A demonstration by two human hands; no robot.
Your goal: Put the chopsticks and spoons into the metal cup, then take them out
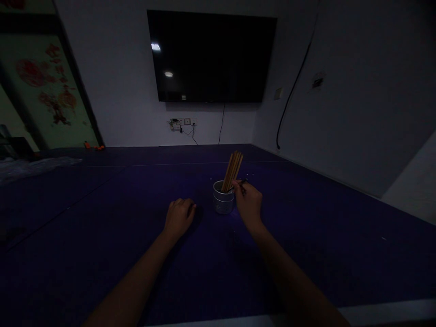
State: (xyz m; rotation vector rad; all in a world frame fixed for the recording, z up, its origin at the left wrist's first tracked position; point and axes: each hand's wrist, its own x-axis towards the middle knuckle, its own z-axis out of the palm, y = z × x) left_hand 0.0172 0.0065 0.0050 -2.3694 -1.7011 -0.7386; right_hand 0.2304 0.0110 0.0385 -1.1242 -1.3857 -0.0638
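A silver metal cup [223, 204] stands upright on the dark purple tabletop [143, 259]. Several wooden chopsticks [233, 170] lean to the right inside it, their upper ends sticking out. My right hand [250, 203] is at the cup's right rim, its fingers pinched round a thin dark stick-like utensil [243, 181]. Its lower end points toward the cup's mouth; the exact kind is too dim to make out. To the left of the cup, apart from it, my left hand [180, 216] rests on the tabletop with curled fingers and nothing visible in them.
A large black television [214, 59] hangs on the far wall above sockets and loose wires [184, 122]. Crumpled clear plastic [34, 167] lies at the far left, with small orange items [93, 146] behind it. A black cable [293, 88] hangs down the right wall.
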